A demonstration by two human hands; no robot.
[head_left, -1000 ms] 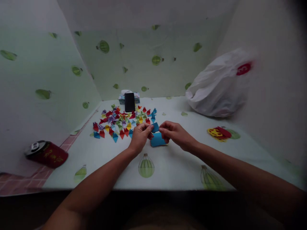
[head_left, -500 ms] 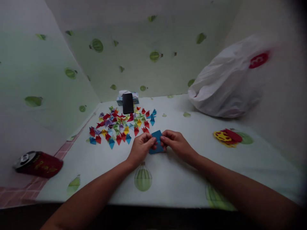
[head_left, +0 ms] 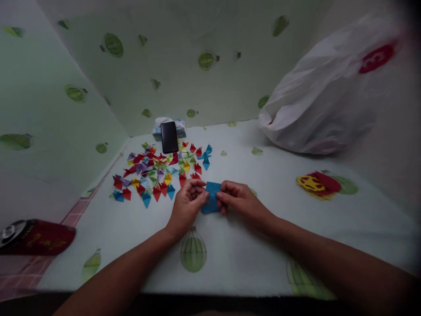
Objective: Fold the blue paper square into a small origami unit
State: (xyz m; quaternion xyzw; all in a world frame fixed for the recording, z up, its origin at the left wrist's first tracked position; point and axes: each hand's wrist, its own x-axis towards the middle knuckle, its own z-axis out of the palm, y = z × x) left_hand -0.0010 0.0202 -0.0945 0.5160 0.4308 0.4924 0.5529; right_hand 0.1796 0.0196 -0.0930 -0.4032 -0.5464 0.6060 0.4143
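A small piece of blue paper (head_left: 212,193) is held upright between my two hands, just above the table. My left hand (head_left: 190,199) pinches its left edge between thumb and curled fingers. On the other side, my right hand (head_left: 238,199) grips the right edge the same way. Beyond my left hand lies a spread of small folded paper pieces (head_left: 157,190) in red, blue, yellow, green and purple. The fingertips behind the blue paper are partly hidden.
A black phone (head_left: 169,137) leans on a tissue box (head_left: 180,128) at the back. At the right stand a bulging white plastic bag (head_left: 315,96) and a red and yellow cutout pile (head_left: 317,184). A dark red can (head_left: 42,237) lies at the left edge of the white table (head_left: 240,259).
The camera view has shifted and moved a little closer. The blue paper has turned slightly and looks lighter; both hands still hold it.
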